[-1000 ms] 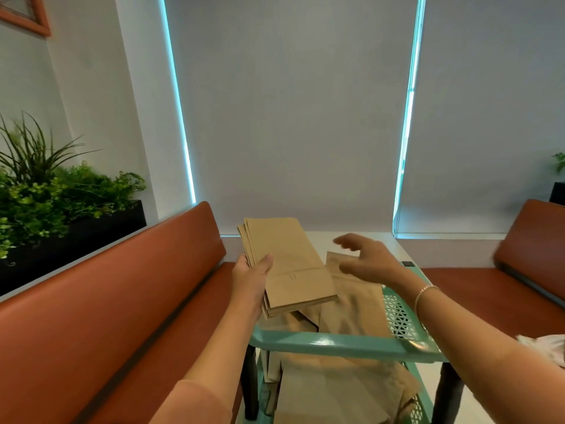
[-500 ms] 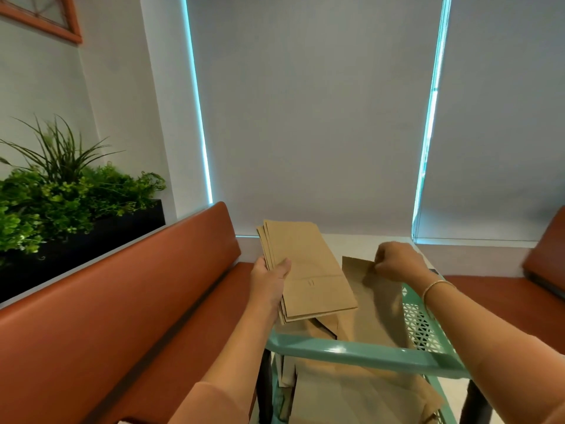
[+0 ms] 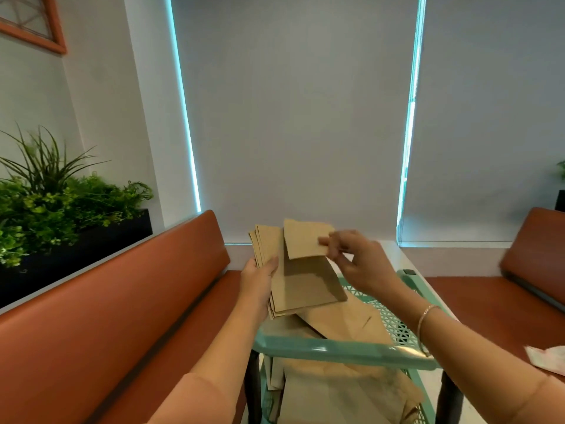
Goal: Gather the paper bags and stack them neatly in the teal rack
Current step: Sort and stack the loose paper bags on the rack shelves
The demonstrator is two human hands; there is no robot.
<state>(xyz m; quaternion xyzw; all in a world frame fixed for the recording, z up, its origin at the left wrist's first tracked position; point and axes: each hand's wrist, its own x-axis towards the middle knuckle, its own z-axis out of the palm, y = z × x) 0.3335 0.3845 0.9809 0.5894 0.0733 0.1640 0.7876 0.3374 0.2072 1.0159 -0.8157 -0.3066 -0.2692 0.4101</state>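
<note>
My left hand (image 3: 259, 278) grips a stack of flat brown paper bags (image 3: 305, 289) by its left edge, above the teal rack (image 3: 345, 351). My right hand (image 3: 351, 255) pinches the upper right corner of one more paper bag (image 3: 305, 240) and holds it over the top of that stack. More brown bags (image 3: 345, 324) lie loose on the rack's top shelf. Others (image 3: 342, 390) lie crumpled on the shelf below.
An orange bench (image 3: 116, 307) runs along the left of the rack, with a black planter of green plants (image 3: 61, 209) behind it. A second orange bench (image 3: 532, 270) stands at the right. A white cloth (image 3: 547, 359) lies at the right edge.
My right hand has lifted a bag off the rack's top shelf and brought it left onto the stack in my left hand. The view has tilted up slightly.
</note>
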